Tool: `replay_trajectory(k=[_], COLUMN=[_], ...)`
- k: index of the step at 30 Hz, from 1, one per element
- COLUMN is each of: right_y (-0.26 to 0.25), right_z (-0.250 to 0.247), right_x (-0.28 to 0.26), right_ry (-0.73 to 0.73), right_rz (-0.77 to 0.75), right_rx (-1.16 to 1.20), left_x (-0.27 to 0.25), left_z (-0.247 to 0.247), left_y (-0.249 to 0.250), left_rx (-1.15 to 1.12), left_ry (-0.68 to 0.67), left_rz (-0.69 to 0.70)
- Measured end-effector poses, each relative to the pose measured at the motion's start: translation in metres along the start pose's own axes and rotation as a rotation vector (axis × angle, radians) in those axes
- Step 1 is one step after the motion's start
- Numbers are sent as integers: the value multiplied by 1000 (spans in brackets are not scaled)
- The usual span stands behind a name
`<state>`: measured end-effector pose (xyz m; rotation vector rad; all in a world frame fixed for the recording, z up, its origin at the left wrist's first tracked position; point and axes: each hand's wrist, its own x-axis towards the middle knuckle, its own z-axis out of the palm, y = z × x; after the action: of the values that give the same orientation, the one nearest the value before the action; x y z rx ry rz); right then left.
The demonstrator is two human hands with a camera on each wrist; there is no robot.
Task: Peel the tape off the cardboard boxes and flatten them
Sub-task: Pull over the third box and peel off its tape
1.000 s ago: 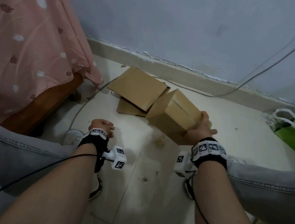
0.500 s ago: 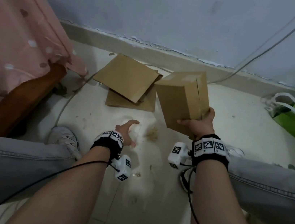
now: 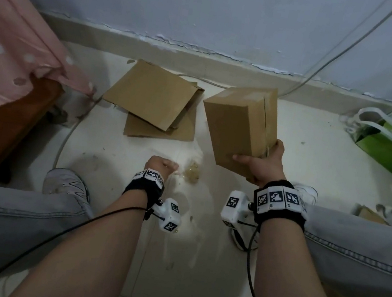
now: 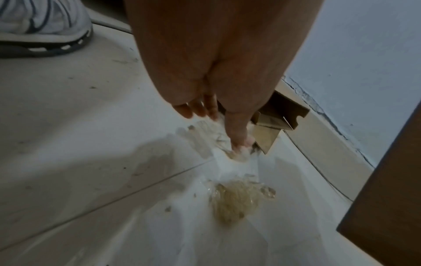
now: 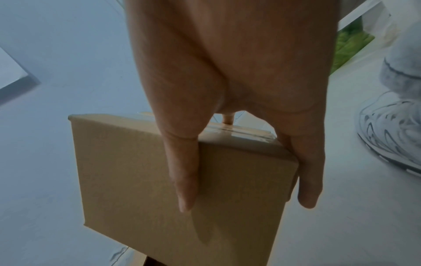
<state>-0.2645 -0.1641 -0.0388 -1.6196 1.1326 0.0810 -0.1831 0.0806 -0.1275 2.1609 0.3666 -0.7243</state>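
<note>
My right hand point(image 3: 257, 154) grips a closed cardboard box point(image 3: 238, 126) and holds it off the floor, thumb on the near face and fingers round its right side. In the right wrist view the box point(image 5: 136, 171) shows clear tape point(image 5: 239, 132) along its top seam under my right hand point(image 5: 246, 205). My left hand point(image 3: 162, 165) is curled low over the floor. In the left wrist view the left hand point(image 4: 218, 129) has a crumpled piece of clear tape point(image 4: 237, 156) at its thumb tip, above a yellowish tape wad point(image 4: 239, 201). Two flattened boxes point(image 3: 151, 99) lie by the wall.
A bed with a pink sheet point(image 3: 14, 52) and wooden frame point(image 3: 4, 126) is on the left. A green bag point(image 3: 390, 155) sits at the right, a cable point(image 3: 328, 58) runs down the wall. My shoes point(image 3: 66, 185) and knees flank the tiled floor point(image 3: 117, 162).
The right hand has lifted the box off the floor and turned it upright. The left hand opened toward the tape wad, then curled again close to it.
</note>
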Motion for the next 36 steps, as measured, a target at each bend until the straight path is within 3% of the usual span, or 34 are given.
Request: replay_trajectory(k=[3,8,14,21,27,36], right_y=[4,7,13,13,17,13], right_z=[0,-1,-3,3,3,7], right_x=[3,10,16,16,15,13], right_ry=[-25,-26,-13,-30,-42,-20], right_rz=[-1,-2,-23,-32,-48,-35], right_rx=[14,48,88,71,73,66], left_x=[-5,-1,4,16,13,18], left_z=[7,25,40,53,58,57], left_y=[7,17,17,28,17,8], left_rx=[-35,-163,13,202,271,227], left_ry=[60,148,93,-40,92,47], left_rz=[101,135,238,201,254,247])
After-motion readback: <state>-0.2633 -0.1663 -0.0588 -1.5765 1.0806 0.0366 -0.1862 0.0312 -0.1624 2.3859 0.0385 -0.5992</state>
